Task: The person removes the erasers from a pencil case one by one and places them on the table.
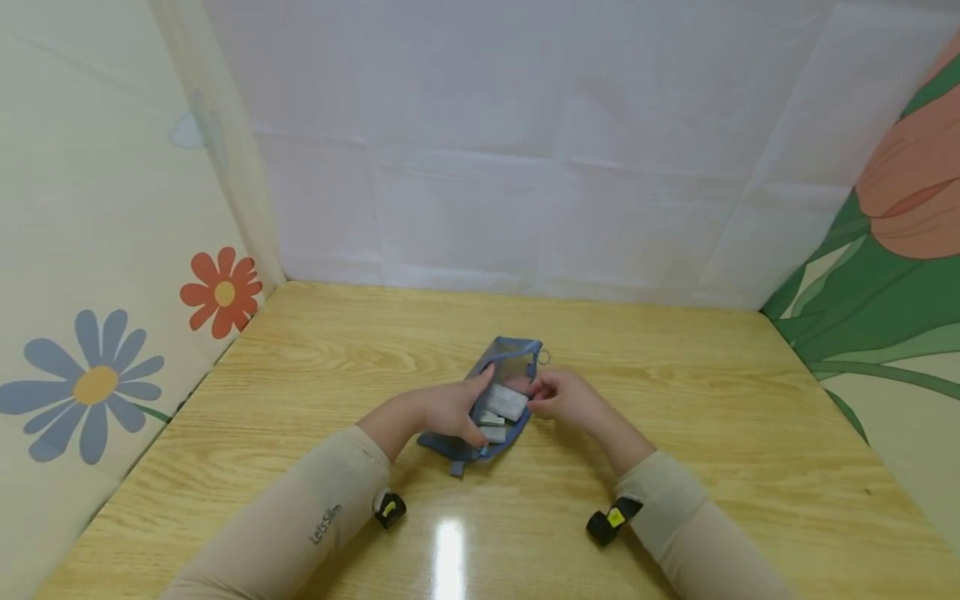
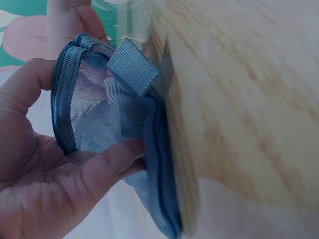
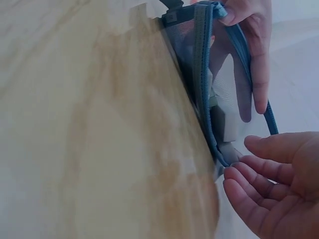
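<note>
Both hands are working at a blue mesh pouch (image 1: 495, 400) lying mid-table (image 1: 675, 400): my left hand (image 1: 442, 412) is gripping its open edge, thumb and fingers curled round the mesh. Loosely curled and holding nothing, my right hand (image 1: 562, 396) is touching a grey block (image 1: 507, 402) at the mouth, with more blocks showing inside.

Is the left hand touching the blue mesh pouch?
Touching: the left wrist view shows the left hand with thumb and fingers gripping the blue mesh pouch.
</note>
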The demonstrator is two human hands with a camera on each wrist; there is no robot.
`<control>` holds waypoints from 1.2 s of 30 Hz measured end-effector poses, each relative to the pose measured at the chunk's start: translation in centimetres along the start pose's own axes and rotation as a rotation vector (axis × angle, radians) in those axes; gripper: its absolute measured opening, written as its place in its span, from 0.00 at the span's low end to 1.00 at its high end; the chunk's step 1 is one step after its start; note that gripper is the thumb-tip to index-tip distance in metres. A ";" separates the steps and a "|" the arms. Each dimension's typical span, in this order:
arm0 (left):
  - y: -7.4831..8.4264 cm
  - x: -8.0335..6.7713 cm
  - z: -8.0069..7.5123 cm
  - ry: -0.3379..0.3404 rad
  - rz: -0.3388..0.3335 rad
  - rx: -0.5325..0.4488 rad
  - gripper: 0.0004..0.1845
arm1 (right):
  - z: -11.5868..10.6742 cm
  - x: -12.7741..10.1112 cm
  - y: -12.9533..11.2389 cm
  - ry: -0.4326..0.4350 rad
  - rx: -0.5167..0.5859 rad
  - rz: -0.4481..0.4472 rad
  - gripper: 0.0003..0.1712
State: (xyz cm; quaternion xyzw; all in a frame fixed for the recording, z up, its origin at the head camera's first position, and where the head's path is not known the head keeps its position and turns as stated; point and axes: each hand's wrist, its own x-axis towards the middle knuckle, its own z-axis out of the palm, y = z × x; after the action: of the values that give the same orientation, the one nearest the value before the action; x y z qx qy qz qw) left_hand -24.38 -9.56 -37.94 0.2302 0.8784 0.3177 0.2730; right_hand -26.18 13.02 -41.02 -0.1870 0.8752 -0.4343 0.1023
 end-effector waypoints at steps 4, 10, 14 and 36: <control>0.1 -0.1 0.0 -0.003 -0.008 -0.012 0.61 | 0.4 0.2 0.3 0.019 -0.037 0.014 0.07; 0.1 -0.1 0.1 0.002 -0.012 -0.007 0.60 | 1.0 0.5 0.4 0.059 -0.127 0.042 0.06; 0.1 0.1 0.1 0.008 0.000 0.019 0.60 | 1.3 0.8 0.4 0.070 -0.201 0.039 0.05; 0.4 0.3 0.2 0.002 -0.013 0.085 0.59 | 1.6 0.9 0.4 0.121 -0.246 0.024 0.06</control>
State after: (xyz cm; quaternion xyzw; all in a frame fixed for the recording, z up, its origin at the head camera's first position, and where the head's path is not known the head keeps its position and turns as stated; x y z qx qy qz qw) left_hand -24.39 -9.09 -37.89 0.2354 0.8929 0.2785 0.2642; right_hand -26.55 11.72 -42.35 -0.1611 0.9285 -0.3331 0.0310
